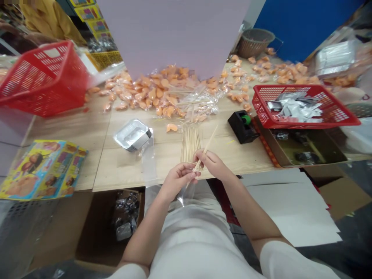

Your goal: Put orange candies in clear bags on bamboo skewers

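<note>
"Head view, with the hands as the clock's centre: what's biggest?"

"A pale wooden table (113,170), stretching across in front of the person."

"And on it?"

"Wrapped orange pieces (152,93), spread thickly from eleven to one o'clock. Then a plain red basket (48,79), tilted, out at ten, and a second red basket (345,110) at two, with silver packets (300,108) inside."

"Anything smaller on the left?"

"Printed boxes (43,168) at nine, side by side, and a foil tray (132,133) at ten, much nearer."

"How are the hands?"

"Left hand (177,179): fingertips pinched together on the mouth of a clear bag. Right hand (211,163): fingers closed round a slim bunch of sticks, just beside the left."

"What comes below hand size?"

"A loose pile of sticks (189,141) at twelve, right by the fingers; a black tape dispenser (242,127) at two; then the clear bag (182,198), hanging at six."

"And the slim bunch (209,143)?"

"Slanting towards one, lower ends at the bag's mouth. Whether they're inside, I can't tell."
</note>
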`<state>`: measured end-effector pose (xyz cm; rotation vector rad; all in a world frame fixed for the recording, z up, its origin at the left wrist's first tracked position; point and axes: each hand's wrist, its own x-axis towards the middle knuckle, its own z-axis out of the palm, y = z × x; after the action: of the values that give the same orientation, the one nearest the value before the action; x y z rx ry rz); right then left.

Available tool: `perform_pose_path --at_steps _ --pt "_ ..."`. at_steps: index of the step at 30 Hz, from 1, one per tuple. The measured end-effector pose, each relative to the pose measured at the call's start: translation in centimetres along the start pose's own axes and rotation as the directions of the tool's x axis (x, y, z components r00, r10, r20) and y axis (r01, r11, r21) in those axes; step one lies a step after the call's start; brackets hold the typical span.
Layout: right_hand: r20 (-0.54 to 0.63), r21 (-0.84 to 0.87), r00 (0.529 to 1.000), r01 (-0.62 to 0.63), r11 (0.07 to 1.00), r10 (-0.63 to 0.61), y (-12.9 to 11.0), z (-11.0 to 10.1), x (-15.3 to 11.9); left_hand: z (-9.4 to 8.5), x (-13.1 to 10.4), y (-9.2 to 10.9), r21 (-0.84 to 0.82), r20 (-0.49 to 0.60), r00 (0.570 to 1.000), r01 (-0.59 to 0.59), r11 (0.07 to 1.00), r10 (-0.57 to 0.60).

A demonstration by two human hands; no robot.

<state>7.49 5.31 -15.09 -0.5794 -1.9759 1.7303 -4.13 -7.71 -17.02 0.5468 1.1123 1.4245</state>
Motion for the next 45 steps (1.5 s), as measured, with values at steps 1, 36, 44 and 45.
perform_pose_path --at_steps 1,36,44,45 --pt "0.009 0.005 1.000 0.002 1.000 -0.002 0.4 0.0 0.1 0.0 0.0 0.0 0.002 -0.004 1.000 0.000 1.000 0.000" --pt "-0.295 -0.585 0.856 0.190 0.789 -0.425 -0.4 3.0 -1.9 0.4 0.0 -0.4 0.046 -0.245 0.950 -0.187 0.981 0.193" --pt "0.031 -0.866 0.755 0.348 0.361 -0.655 -1.3 3.6 -2.7 0.5 -0.1 -0.9 0.434 -0.192 0.903 -0.274 0.858 0.385" --pt "0.035 -0.868 0.764 0.343 0.360 -0.645 -1.3 3.6 -2.7 0.5 -0.1 -0.9 0.512 -0.167 0.895 -0.281 0.812 0.414"
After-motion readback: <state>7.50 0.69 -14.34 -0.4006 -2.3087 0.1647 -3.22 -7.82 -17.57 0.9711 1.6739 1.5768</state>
